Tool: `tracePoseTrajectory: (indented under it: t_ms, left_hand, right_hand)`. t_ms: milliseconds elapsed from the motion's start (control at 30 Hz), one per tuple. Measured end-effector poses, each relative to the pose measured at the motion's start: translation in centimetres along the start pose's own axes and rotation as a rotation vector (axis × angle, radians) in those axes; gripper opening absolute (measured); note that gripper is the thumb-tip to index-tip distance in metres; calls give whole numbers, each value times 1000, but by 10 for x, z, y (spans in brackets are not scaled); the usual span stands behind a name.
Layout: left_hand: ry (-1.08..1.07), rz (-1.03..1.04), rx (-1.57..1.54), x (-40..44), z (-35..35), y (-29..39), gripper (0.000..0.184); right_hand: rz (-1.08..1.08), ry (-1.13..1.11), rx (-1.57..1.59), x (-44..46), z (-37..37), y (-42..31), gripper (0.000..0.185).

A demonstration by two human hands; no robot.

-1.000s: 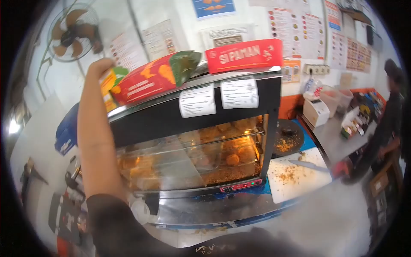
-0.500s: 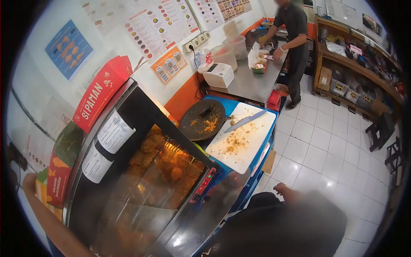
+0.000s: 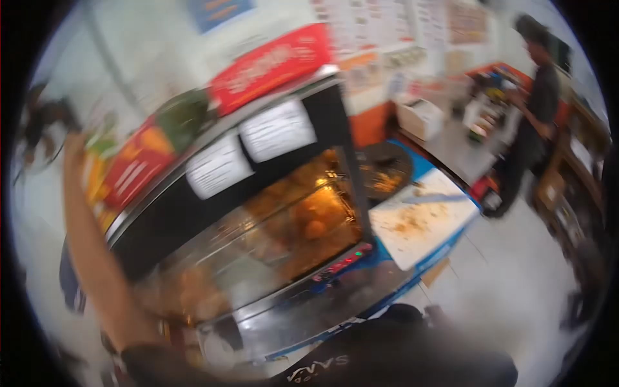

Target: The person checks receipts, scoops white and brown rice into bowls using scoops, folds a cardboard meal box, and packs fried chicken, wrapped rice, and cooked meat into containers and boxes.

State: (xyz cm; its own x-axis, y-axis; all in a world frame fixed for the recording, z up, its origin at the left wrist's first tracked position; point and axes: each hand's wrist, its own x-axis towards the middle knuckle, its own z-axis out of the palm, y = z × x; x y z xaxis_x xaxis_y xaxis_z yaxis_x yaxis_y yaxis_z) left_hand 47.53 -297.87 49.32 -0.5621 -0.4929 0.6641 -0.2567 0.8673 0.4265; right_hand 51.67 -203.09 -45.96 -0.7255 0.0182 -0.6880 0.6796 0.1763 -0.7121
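My left arm is raised at the left, and my left hand (image 3: 74,147) is at the top left end of the display warmer (image 3: 142,226), beside the yellow and green packaging (image 3: 97,177). Blur hides its fingers. Next to that packaging lie a red box (image 3: 138,169) and a red sign (image 3: 271,68) on top of the warmer. Fried food (image 3: 314,216) shows behind the warmer's glass. My right hand (image 3: 437,316) is low, near my dark shirt, small and smeared, so its fingers cannot be made out.
A white cutting board (image 3: 419,222) with crumbs and a knife (image 3: 425,198) lies right of the warmer, beside a dark round lid (image 3: 385,169). A co-worker (image 3: 538,109) stands at the steel counter (image 3: 454,155) at the back right. A fan (image 3: 45,122) hangs at the left.
The view swung right and then back left. My left hand stays raised by the packaging on the warmer. The co-worker remains at the counter.
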Motion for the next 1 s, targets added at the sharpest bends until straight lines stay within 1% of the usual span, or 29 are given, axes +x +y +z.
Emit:
tracePoseTrajectory:
  t_ms: [33,67,100,133,200,233,300,400,433,467,533,567,600,633,667,700,767,800,833,900,967,1000]
  left_hand:
    - [69,220,385,-8,-7,8,43]
    - [228,410,782,-18,-13,20,61]
    - [108,152,685,-28,-21,46,64]
    - [204,70,592,-52,-18,72,60]
    - [422,153,430,-74,-14,87,50]
    - [458,148,322,-84,-14,96,50]
    - [510,154,92,-101,-13,124,51]
    - [644,328,158,-139,-20,171,50]
    - [717,382,172,-159,-18,185,47]
    - [787,436,182,-187,-12,204,45]
    - [885,532,109,-261,-1,235,35]
    - [917,576,116,-305,7,244,25]
    - [888,563,-52,-347,18,245,20]
    - [996,484,205,-396,30,241,21]
    - [1068,370,307,-441,54,214,21]
    - [1065,370,369,-488,72,203,20]
    - [946,384,504,-583,116,186,20]
    - [889,321,532,-633,143,177,20]
    - [854,158,504,-673,164,173,23]
    - [758,-179,478,-753,207,164,29]
    - [590,-208,245,-788,213,182,27]
    - [509,-448,1,-817,219,177,30]
  right_hand:
    - [83,-55,-135,80,1,54,24]
    - [158,-121,-274,141,4,95,23]
    - [229,-80,-88,138,1,94,23]
    - [293,-26,99,120,-1,78,23]
    - [331,-152,151,110,-12,74,33]
    - [270,-241,193,101,-19,72,35]
    - [357,-242,162,114,-23,75,35]
    - [109,-394,-98,118,-22,69,33]
    - [102,-370,-129,116,-21,63,32]
    - [127,-313,-151,109,-11,41,32]
    - [192,-198,-177,93,12,-6,32]
    - [180,-222,-205,90,25,-22,32]
    - [82,-388,-310,92,37,-38,32]
    - [-17,-555,-414,95,49,-51,32]
    - [-29,-730,-546,92,67,-74,33]
    - [-41,-906,-676,58,92,-124,33]
    - [-202,-1068,-557,-53,134,-225,29]
    - [-357,-1127,-590,-101,153,-266,29]
    - [-518,-1182,-620,-141,174,-299,29]
    - [-710,-1336,-517,-196,212,-337,34]
    - [-901,-1405,-354,-236,244,-354,31]
    - [-1024,-1413,-264,-256,257,-359,30]
